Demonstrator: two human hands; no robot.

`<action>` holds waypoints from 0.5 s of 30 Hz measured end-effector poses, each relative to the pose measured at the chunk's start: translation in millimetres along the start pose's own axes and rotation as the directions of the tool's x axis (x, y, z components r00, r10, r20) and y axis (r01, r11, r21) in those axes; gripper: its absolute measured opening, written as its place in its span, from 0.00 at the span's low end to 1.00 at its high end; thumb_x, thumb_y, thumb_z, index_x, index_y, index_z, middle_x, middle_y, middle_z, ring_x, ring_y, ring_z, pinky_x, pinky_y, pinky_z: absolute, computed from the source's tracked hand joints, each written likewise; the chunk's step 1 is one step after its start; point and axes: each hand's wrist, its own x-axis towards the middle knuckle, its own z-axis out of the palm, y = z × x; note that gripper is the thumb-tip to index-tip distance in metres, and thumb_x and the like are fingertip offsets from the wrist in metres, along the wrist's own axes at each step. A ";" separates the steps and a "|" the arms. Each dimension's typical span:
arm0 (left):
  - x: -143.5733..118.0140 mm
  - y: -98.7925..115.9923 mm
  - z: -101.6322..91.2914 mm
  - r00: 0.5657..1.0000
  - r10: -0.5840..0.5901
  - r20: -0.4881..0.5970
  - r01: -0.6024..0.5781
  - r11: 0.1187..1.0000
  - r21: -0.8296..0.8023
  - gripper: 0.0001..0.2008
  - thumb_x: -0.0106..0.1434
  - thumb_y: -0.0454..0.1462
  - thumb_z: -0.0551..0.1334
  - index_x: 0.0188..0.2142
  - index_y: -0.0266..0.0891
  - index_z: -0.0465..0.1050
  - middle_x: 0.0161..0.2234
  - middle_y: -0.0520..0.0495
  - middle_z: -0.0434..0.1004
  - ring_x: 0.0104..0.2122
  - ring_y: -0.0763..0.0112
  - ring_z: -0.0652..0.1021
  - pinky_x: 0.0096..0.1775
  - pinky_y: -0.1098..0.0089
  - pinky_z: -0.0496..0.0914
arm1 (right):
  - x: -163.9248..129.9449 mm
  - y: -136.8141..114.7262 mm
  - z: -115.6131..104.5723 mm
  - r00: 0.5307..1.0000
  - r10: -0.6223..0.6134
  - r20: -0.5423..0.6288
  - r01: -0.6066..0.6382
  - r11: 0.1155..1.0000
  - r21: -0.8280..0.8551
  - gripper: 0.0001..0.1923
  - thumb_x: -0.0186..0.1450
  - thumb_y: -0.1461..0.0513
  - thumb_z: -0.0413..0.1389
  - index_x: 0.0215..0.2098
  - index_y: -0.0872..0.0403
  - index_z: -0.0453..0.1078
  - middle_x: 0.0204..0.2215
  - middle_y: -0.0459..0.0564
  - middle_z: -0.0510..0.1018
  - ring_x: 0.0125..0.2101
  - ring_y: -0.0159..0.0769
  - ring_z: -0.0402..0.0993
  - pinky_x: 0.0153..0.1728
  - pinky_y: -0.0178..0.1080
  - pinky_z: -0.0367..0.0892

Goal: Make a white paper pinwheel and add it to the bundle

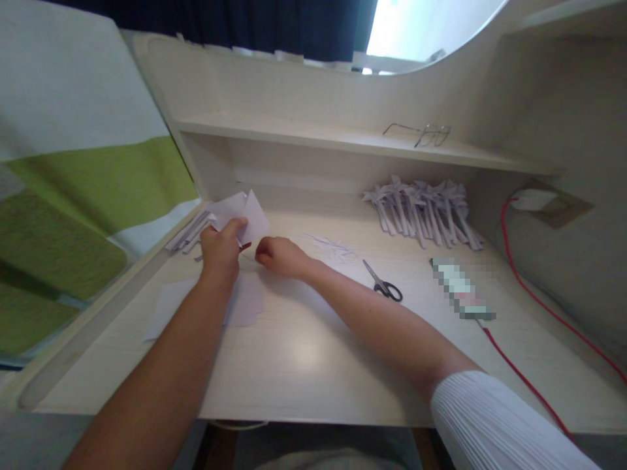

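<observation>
My left hand (221, 247) is closed around a folded white paper piece (255, 219) with pointed corners that stand up past the thumb. A small dark red item (245, 247) shows beside these fingers; its kind is unclear. Just to the right, my right hand (280, 256) has its fingers curled in a pinch. A thin, faint line runs from it toward the left hand, too fine to name. Beyond the left hand lie several narrow rolled paper sticks (189, 236). White paper sheets (246, 301) lie flat under and beside the left forearm.
Thin paper strips (334, 249) lie right of my hands, near black-handled scissors (383, 281). Several paper pinwheels on sticks (416, 209) are lined up at the back right. A phone (460, 290) with a red cable (526, 385) lies right. Eyeglasses (431, 135) rest on the shelf (304, 134).
</observation>
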 end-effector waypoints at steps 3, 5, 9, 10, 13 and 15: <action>-4.7 -0.6 2.4 0.999 -0.012 0.032 0.011 0.999 0.035 0.12 0.47 0.39 0.68 0.33 0.40 0.77 0.37 0.48 0.80 0.29 0.69 0.77 0.24 0.74 0.74 | -18.4 8.0 -14.0 0.997 0.022 -0.074 -0.013 0.993 0.115 0.11 0.64 0.68 0.55 0.41 0.55 0.77 0.33 0.50 0.84 0.34 0.35 0.77 0.37 0.35 0.66; -10.6 -4.2 5.8 0.996 -0.033 0.088 0.026 0.996 0.080 0.13 0.48 0.40 0.68 0.34 0.40 0.78 0.37 0.48 0.81 0.29 0.68 0.78 0.25 0.73 0.73 | -36.2 17.4 -27.9 0.989 0.062 -0.132 -0.035 0.979 0.199 0.15 0.63 0.69 0.54 0.46 0.54 0.76 0.32 0.47 0.83 0.32 0.33 0.76 0.36 0.34 0.66; -35.3 -13.8 17.6 0.955 -0.126 0.269 0.078 0.980 0.182 0.14 0.47 0.40 0.70 0.33 0.36 0.79 0.32 0.47 0.82 0.27 0.67 0.77 0.27 0.71 0.72 | -84.5 38.9 -63.2 0.954 0.210 -0.213 -0.123 0.924 0.361 0.13 0.62 0.68 0.53 0.40 0.56 0.78 0.30 0.48 0.83 0.28 0.31 0.75 0.32 0.33 0.68; -44.1 -15.1 21.1 0.933 -0.158 0.322 0.094 0.974 0.206 0.13 0.47 0.40 0.70 0.32 0.35 0.80 0.31 0.46 0.82 0.27 0.66 0.78 0.27 0.71 0.72 | -98.5 42.5 -72.1 0.937 0.256 -0.238 -0.146 0.906 0.398 0.13 0.62 0.67 0.53 0.40 0.57 0.78 0.31 0.50 0.83 0.29 0.32 0.76 0.32 0.34 0.69; -72.6 -14.6 31.2 0.845 -0.251 0.473 0.130 0.953 0.273 0.12 0.48 0.41 0.71 0.30 0.34 0.81 0.28 0.44 0.82 0.26 0.62 0.78 0.28 0.68 0.72 | -140.2 44.3 -93.7 0.885 0.358 -0.299 -0.183 0.856 0.483 0.11 0.62 0.63 0.54 0.40 0.57 0.77 0.34 0.53 0.85 0.29 0.33 0.79 0.32 0.35 0.71; -89.9 -11.8 36.8 0.769 -0.305 0.562 0.148 0.940 0.308 0.12 0.49 0.42 0.71 0.30 0.34 0.81 0.28 0.43 0.83 0.25 0.62 0.78 0.29 0.66 0.72 | -163.5 38.9 -102.4 0.833 0.447 -0.327 -0.182 0.779 0.601 0.10 0.62 0.59 0.59 0.39 0.57 0.77 0.34 0.53 0.85 0.29 0.34 0.80 0.31 0.36 0.72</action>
